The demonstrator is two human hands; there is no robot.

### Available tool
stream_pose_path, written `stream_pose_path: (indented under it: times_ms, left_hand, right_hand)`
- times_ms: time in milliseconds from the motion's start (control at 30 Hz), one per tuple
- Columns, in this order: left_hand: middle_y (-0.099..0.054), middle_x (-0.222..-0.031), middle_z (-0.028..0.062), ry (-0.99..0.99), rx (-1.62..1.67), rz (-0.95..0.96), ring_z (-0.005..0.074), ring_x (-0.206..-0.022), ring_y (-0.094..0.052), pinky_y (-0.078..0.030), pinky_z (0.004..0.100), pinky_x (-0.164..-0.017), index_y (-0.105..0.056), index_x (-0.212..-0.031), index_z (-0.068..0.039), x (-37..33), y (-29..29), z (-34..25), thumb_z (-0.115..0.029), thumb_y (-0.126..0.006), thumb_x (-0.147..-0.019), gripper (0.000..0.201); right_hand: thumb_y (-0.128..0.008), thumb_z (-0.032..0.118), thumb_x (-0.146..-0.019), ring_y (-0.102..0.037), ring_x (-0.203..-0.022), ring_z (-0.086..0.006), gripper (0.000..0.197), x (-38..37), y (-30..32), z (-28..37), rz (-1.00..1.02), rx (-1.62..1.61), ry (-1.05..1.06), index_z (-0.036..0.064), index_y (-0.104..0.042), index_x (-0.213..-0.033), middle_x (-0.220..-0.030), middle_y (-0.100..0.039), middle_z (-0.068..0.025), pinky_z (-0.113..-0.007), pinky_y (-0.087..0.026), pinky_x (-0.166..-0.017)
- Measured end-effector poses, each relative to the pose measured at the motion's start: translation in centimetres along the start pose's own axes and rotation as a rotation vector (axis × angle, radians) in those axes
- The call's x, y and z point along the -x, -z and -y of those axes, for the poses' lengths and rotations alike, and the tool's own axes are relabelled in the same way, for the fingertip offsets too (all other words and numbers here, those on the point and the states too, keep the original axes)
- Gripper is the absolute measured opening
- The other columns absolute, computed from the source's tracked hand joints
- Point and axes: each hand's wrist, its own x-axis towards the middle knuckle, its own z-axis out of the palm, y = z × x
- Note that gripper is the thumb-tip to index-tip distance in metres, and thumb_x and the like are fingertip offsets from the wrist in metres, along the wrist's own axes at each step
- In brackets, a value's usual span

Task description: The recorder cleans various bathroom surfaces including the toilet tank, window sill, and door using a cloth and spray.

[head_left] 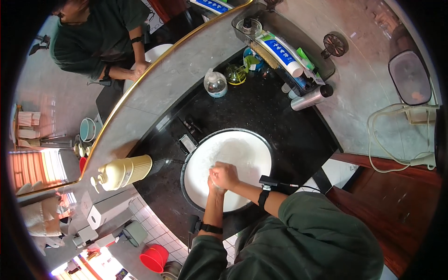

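Above the white round basin [254, 172], my two hands are pressed together. My right hand [225, 174] is closed over my left hand [215, 185], its fingers curled round it. Most of the left fingers are hidden beneath the right hand. Both wrists carry black bands with small devices. Whitish foam or splashes lie in the basin, and its far part looks wet. A dark faucet [188, 143] stands at the basin's upper left rim, apart from my hands.
A black countertop [298, 144] surrounds the basin. On it stand a cream pump bottle [125, 172], a clear pump bottle [215, 85] and a silver cylinder [311, 98]. A toothpaste tube [280, 53] lies in a wall rack [322, 63]. A gold-edged mirror [60, 107] borders the left. A red bucket [154, 257] sits on the floor.
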Motion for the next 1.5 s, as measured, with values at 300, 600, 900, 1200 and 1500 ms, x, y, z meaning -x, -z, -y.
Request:
stream_pose_path:
  times_ms: [300,600,900,1200,1500]
  left_hand:
    - [-0.055,-0.133,0.0112,-0.152,-0.344,-0.210,0.0286,-0.114,-0.057,-0.048,0.0443,-0.096,-0.048,-0.135,-0.008,1.3,0.2,-2.2,-0.045,-0.037,-0.104,0.050]
    - [-0.050,-0.119,0.0215,-0.665,-1.628,-0.213,0.0398,-0.113,-0.049,-0.041,0.0463,-0.098,-0.050,-0.128,-0.004,0.4,1.9,-1.1,-0.005,-0.071,-0.078,0.055]
    - [-0.043,-0.129,0.0265,-0.599,-1.851,-0.308,0.0431,-0.120,-0.044,-0.038,0.0458,-0.104,-0.042,-0.135,0.003,-0.8,1.8,0.1,-0.013,-0.077,-0.072,0.073]
    - [-0.052,-0.120,0.0202,-0.662,-1.917,-0.418,0.0398,-0.114,-0.051,-0.044,0.0457,-0.096,-0.058,-0.124,-0.005,0.3,-0.4,-1.7,-0.011,-0.072,-0.077,0.049]
    - [-0.054,-0.122,0.0221,-0.559,-1.697,-0.073,0.0398,-0.114,-0.053,-0.045,0.0448,-0.097,-0.041,-0.142,-0.005,3.7,-1.1,-0.1,-0.005,-0.075,-0.073,0.077]
  right_hand:
    - [-0.055,0.022,-0.094,-0.062,-0.085,-0.0391,0.017,-2.8,1.4,-8.9,0.106,0.028,-0.149,0.0092,-0.065,-0.099,-0.098,-0.059,-0.0179,-0.048,-0.050,-0.072]
    - [-0.066,0.013,-0.080,-0.058,-0.102,-0.0392,0.036,1.1,-1.4,-9.5,0.369,0.302,0.040,0.0150,-0.058,-0.114,-0.108,-0.054,-0.0196,-0.049,-0.049,-0.079]
    - [-0.059,0.017,-0.092,-0.061,-0.096,-0.0410,0.027,0.5,-2.5,-11.1,0.095,0.097,-0.263,0.0040,-0.058,-0.115,-0.100,-0.064,-0.0227,-0.049,-0.048,-0.083]
    - [-0.052,0.003,-0.083,-0.061,-0.092,-0.0409,0.023,-0.5,-2.3,-12.1,0.018,0.253,-0.323,0.0031,-0.064,-0.102,-0.106,-0.061,-0.0207,-0.051,-0.049,-0.082]
    - [-0.051,-0.002,-0.082,-0.062,-0.101,-0.0395,0.035,0.3,2.4,-8.5,0.157,0.237,-0.172,0.0059,-0.066,-0.113,-0.110,-0.064,-0.0200,-0.046,-0.050,-0.087]
